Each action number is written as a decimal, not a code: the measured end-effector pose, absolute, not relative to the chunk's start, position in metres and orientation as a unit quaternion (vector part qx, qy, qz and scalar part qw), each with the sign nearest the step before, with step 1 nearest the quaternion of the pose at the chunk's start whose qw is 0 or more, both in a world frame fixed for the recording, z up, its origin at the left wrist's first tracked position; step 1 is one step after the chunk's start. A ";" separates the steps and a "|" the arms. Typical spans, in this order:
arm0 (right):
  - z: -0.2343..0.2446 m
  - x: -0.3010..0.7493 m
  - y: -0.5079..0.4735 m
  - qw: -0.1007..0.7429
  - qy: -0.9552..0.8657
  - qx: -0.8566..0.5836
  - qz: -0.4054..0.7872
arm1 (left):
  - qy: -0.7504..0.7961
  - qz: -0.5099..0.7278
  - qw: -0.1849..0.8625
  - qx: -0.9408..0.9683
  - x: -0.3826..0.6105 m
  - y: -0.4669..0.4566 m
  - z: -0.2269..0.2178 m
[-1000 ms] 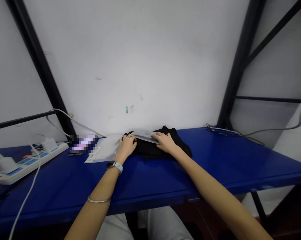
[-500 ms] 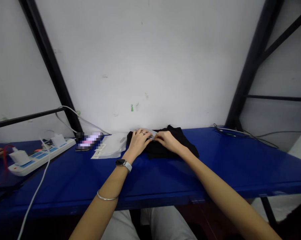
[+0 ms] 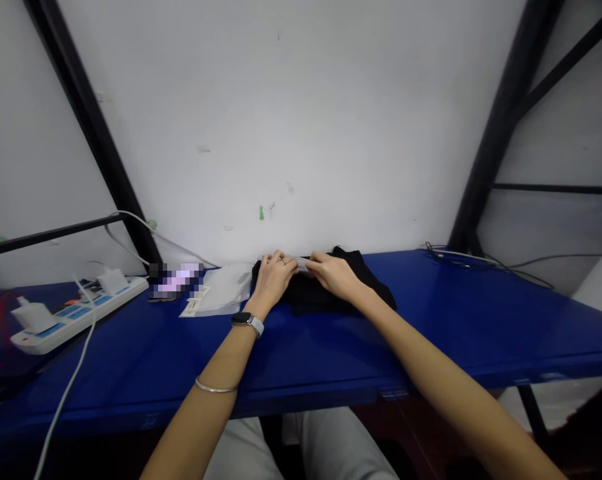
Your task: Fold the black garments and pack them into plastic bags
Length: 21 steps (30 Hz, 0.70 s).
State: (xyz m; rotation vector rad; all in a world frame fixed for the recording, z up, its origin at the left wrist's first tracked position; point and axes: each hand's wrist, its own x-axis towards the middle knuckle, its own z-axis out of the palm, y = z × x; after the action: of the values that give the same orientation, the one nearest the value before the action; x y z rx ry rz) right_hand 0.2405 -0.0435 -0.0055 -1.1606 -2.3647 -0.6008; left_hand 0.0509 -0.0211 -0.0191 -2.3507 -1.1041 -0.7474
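A folded black cloth garment (image 3: 325,298) lies on the blue table (image 3: 331,360), near the wall. My left hand (image 3: 273,280) rests on its left part, and my right hand (image 3: 333,275) rests on its right part. Their fingertips meet over a narrow pale printed sheet (image 3: 301,264) on top of the cloth, and both seem to pinch it. Most of the sheet is hidden by my fingers. A clear plastic bag (image 3: 225,288) with a paper label lies just left of my left hand, untouched.
A blurred phone (image 3: 175,280) lies left of the bag. Further left is a white power strip (image 3: 75,315) with plugged-in chargers and a white cable running over the table's front edge. Dark cables (image 3: 461,260) lie at the back right. Black metal frame bars stand against the white wall.
My hands have moved together over the garment. The pale sheet, wide a second ago, now shows as a narrow strip between my fingers. The bag and phone stay put.
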 end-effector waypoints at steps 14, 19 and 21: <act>0.004 0.297 -0.027 0.281 -0.748 -0.531 -0.282 | -0.510 -0.293 0.202 -0.783 0.014 -0.008 -0.011; -0.004 0.266 -0.033 0.260 -0.843 -0.410 -0.232 | -0.502 -0.295 0.209 -0.786 0.019 -0.011 -0.014; -0.007 0.256 -0.035 0.233 -0.860 -0.390 -0.231 | -0.501 -0.295 0.212 -0.785 0.019 -0.012 -0.014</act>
State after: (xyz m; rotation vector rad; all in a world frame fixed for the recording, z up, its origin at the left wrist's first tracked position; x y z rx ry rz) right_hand 0.2560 -0.0347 -0.0072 -1.0726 -2.3637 -0.6352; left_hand 0.0192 -0.0118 -0.0141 -2.1816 -1.3921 -0.8207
